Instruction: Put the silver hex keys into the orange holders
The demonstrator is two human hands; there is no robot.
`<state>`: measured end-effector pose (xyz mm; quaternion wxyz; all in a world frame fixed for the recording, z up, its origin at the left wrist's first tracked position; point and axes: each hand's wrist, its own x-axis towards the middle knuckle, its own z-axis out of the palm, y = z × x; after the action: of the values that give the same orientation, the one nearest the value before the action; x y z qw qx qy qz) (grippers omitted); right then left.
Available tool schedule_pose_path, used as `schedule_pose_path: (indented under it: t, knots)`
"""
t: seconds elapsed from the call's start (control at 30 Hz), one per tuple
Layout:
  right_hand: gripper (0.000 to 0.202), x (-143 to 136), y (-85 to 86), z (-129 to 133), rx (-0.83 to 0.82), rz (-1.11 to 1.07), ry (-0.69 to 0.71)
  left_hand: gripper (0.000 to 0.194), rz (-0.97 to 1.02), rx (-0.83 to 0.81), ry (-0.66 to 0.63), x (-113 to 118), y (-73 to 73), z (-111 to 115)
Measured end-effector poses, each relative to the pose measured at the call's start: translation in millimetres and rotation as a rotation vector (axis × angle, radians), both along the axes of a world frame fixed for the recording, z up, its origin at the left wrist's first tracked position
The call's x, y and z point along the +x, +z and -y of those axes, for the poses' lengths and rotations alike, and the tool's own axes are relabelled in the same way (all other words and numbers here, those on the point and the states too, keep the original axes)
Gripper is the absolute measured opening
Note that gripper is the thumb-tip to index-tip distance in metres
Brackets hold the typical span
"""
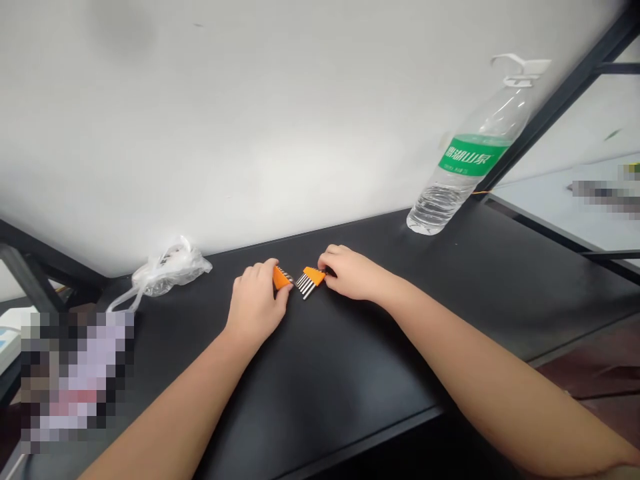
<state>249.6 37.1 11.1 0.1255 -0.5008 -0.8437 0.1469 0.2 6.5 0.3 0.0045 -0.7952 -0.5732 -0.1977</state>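
Note:
My left hand (256, 301) is closed around an orange holder (282, 277) with dark and silver striped metal pieces along its upper edge. Its far side is covered by my fingers. To the right, my right hand (349, 272) pinches a second orange holder (314, 275) by its right end. Several silver metal rods stick out of this one, pointing down and left. A small gap separates the two holders, both just over or on the black tabletop (320, 360); contact with the surface is hard to make out.
A large clear water bottle (475, 155) with a green label and white handle stands at the back right. Near the wall on the left lies a crumpled clear plastic bag (173, 268). Black metal frame bars (560, 100) rise at both sides, with a white wall behind.

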Motion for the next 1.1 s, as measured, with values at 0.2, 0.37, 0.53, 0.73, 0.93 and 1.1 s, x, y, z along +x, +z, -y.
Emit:
schedule_pose_path:
  t: [0.2,0.37,0.53,0.73,0.93,1.1]
  knots:
    - [0.010,-14,6.6,10,-0.101,-0.056,-0.006,0.053,-0.099,0.042,0.129,-5,-9.2,-9]
    - [0.013,-22,8.6,18,-0.091,-0.122,0.005,0.046,0.018,0.046,-0.167,2,-0.5,-1]
    - [0.013,-27,7.5,22,-0.071,-0.201,0.053,0.046,0.068,-0.112,-0.250,6,7.4,8]
    - [0.018,-20,10.8,20,-0.267,-0.399,0.120,0.045,0.205,-0.156,-0.286,4,5.3,6]
    - [0.048,-13,14.2,15,-0.586,-0.547,0.164,0.054,0.219,-0.077,-0.376,4,3.0,5]
    - [0.031,-16,10.7,12,-0.686,-0.634,0.211,0.056,0.187,-0.029,-0.417,5,4.9,7]
